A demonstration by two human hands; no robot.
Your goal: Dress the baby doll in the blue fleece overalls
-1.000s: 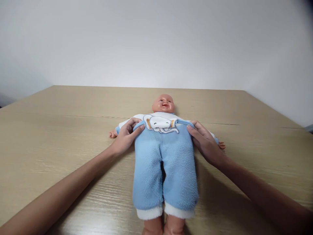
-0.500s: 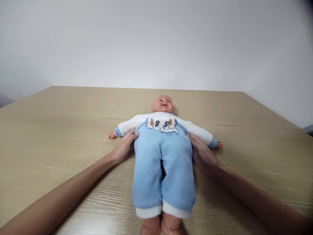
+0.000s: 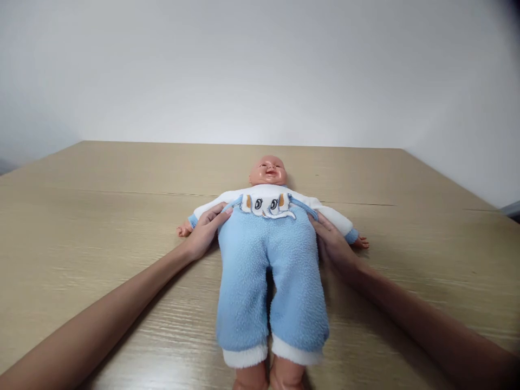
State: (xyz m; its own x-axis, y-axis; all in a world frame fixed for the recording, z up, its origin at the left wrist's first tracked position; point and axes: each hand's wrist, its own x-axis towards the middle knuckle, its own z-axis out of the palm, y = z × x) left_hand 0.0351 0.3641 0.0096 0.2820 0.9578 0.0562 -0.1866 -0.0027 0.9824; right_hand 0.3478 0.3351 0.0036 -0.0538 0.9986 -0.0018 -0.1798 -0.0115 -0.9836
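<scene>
A baby doll [image 3: 268,170] lies on its back, head away from me and bare legs toward me. It wears a white top with blue cuffs under light-blue fleece overalls [image 3: 272,281] with white hems and an elephant face on the bib. My left hand [image 3: 206,230] grips the overalls at their upper left side, thumb on the front and other fingers near the strap. On the opposite side, my right hand [image 3: 335,244] is closed at the upper right edge. Its fingertips are partly hidden by the fabric. Both doll arms stretch outward beyond my hands.
The doll rests on a pale wooden table [image 3: 122,233] with a thin seam running across it. Behind the far edge stands a plain white wall [image 3: 260,70].
My left hand has shifted slightly up, and more of its fingers show above the side. The overalls look a little wider at the hips and legs. My right hand has barely moved.
</scene>
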